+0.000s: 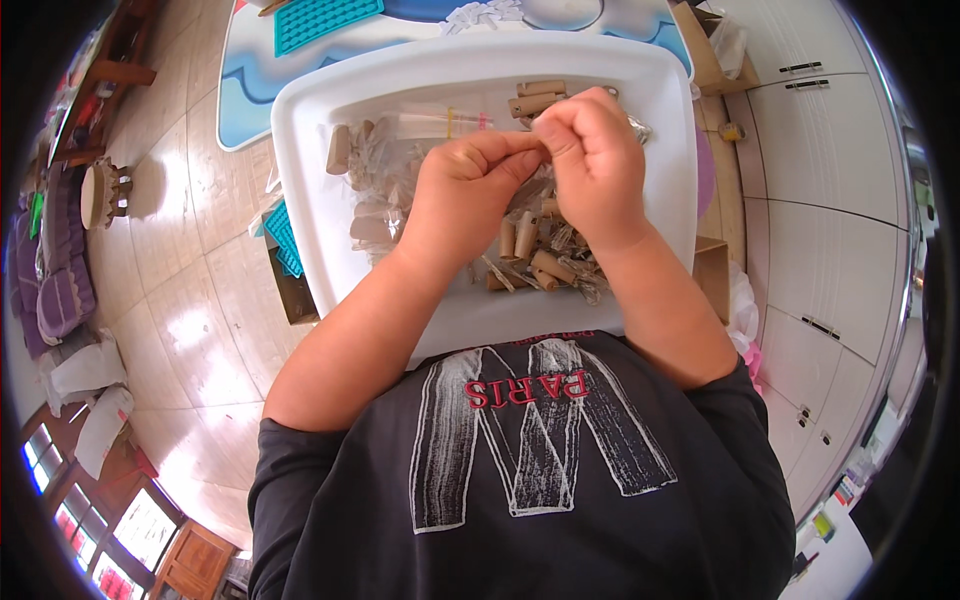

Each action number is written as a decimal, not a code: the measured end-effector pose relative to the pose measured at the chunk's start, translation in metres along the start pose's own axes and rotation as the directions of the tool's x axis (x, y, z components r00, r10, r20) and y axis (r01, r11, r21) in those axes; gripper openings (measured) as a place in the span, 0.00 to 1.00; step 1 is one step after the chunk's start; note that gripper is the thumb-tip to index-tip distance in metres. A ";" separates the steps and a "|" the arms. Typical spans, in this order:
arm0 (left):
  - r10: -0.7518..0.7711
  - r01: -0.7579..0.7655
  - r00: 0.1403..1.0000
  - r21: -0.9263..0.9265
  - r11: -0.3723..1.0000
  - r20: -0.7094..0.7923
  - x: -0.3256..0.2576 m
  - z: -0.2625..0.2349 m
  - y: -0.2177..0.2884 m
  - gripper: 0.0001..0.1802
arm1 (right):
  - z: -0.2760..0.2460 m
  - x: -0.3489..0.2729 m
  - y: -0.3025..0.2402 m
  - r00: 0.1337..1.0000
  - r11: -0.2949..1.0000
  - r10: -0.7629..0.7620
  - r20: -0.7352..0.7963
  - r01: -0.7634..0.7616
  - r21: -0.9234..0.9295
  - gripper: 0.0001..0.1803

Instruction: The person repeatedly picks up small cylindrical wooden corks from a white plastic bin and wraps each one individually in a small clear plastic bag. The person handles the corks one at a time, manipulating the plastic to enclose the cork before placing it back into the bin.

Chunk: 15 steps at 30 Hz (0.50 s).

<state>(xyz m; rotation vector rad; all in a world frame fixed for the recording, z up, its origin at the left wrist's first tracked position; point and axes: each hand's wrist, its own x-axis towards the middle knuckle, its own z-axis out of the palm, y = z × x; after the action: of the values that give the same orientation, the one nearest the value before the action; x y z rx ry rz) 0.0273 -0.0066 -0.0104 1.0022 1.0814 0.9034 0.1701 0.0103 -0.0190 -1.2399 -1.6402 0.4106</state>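
- Left hand [463,190] and right hand [597,160] pinching, fingertips meeting; on what, I can't tell!
- Beneath them, white tub [287,130] holding brown tubes [526,234], clear plastic [405,125].

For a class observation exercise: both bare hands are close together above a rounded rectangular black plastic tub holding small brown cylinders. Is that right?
No: the head view shows the rounded rectangular plastic tub is white, not black. The bare left hand and right hand are close together above it, and it holds small brown cylinders.
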 end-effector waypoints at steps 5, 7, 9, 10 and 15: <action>-0.014 0.006 0.998 -0.123 0.992 -0.057 0.001 -0.005 0.008 0.09 | -0.026 0.019 0.019 0.757 0.409 0.651 0.061 -0.417 0.812 0.09; -0.019 0.005 0.995 -0.149 0.989 -0.093 0.000 -0.010 0.013 0.08 | -0.032 0.017 0.022 0.753 0.330 0.619 0.224 -0.508 0.796 0.10; -0.023 0.004 0.993 -0.166 0.986 -0.116 0.001 -0.014 0.015 0.08 | -0.032 0.014 0.018 0.733 0.326 0.581 0.355 -0.609 0.724 0.10; -0.026 0.005 0.993 -0.171 0.985 -0.119 0.002 -0.015 0.015 0.07 | -0.028 0.012 0.011 0.717 0.361 0.568 0.405 -0.659 0.660 0.10; -0.010 -0.004 0.994 -0.127 0.992 -0.112 0.002 -0.018 0.016 0.07 | -0.015 0.005 -0.006 0.731 0.570 0.487 0.478 -0.680 0.460 0.11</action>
<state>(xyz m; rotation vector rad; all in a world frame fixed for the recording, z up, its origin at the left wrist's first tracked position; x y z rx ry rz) 0.0093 0.0033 0.0012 0.8525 1.1051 1.0231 0.1793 0.0083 -0.0052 -1.2115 -1.0958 1.5142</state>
